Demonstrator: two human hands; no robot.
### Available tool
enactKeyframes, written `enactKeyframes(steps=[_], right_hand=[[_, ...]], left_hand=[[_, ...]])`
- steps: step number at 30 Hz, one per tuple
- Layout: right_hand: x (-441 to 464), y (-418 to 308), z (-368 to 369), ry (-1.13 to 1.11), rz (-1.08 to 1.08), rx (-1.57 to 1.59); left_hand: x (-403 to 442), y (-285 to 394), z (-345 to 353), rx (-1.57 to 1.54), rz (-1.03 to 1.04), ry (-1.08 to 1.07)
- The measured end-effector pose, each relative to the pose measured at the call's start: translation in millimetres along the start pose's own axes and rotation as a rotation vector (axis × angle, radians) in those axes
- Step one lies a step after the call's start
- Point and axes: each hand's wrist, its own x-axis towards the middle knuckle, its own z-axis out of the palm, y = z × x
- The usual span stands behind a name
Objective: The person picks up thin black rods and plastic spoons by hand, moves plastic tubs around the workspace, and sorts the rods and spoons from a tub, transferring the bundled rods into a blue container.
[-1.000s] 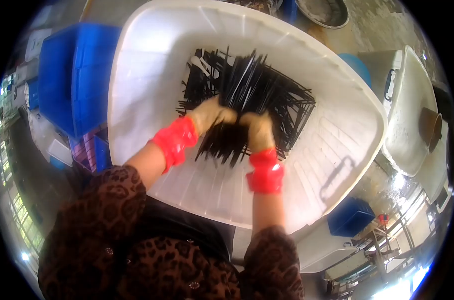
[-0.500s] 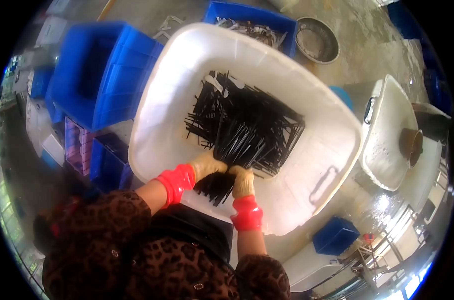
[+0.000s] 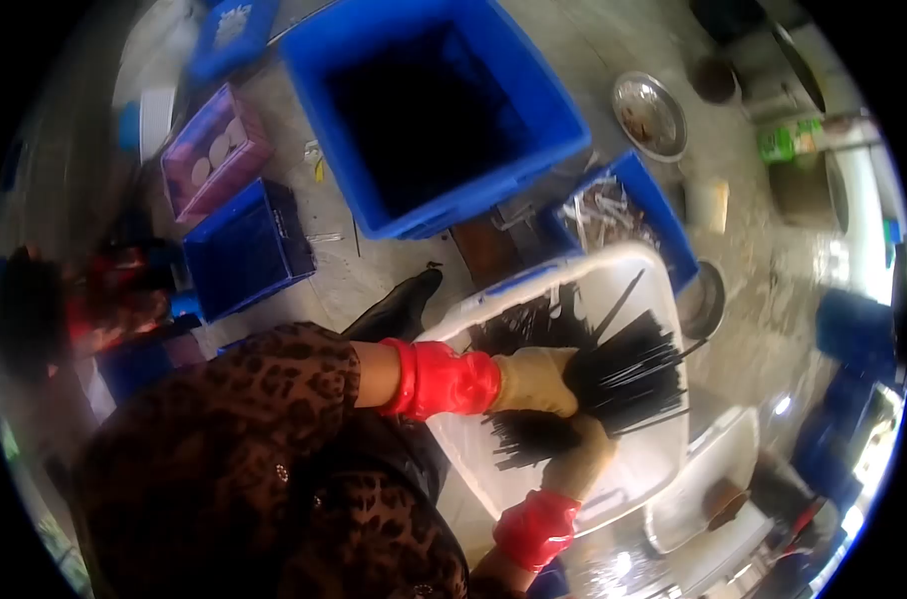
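Both of my hands wear cream gloves under red rubber cuffs. Between them is a thick bundle of thin black sticks (image 3: 628, 377), fanned out on the far side and with its ends poking out on the near side. My left hand (image 3: 538, 381) is closed around the middle of the bundle. From below and nearer to me, my right hand (image 3: 585, 454) grips it too, its fingers partly hidden. Under the bundle stands a white tub (image 3: 648, 268), where more loose black sticks (image 3: 533, 321) lie, partly covered by my left arm.
A big blue bin (image 3: 558, 135) with a dark interior stands ahead. Beside the tub is a blue crate (image 3: 663, 225) of white scraps. A dark blue box (image 3: 239, 265) and a pink crate (image 3: 219, 160) sit to the left; a metal basin (image 3: 650, 115) lies farther off.
My view has swung left, so the tub now sits lower right and the big blue bin lies ahead. Both hands have lifted the bundle of black sticks up from the pile.
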Motion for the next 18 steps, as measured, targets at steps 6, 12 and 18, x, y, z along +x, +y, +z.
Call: enactKeyframes(steps=[6,12,18], right_hand=[[76,-104,52,-0.139,-0.749,-0.423],[132,-141,183,-0.321,-0.970,-0.029],[96,-101,296,-0.462,0.135,0.570]], left_hand=[[-1,86,-89,-0.094,0.251,0.216],[-15,107,-212,0.178,0.374,0.484],[-19,31,-290,0.277,0.258,0.542]])
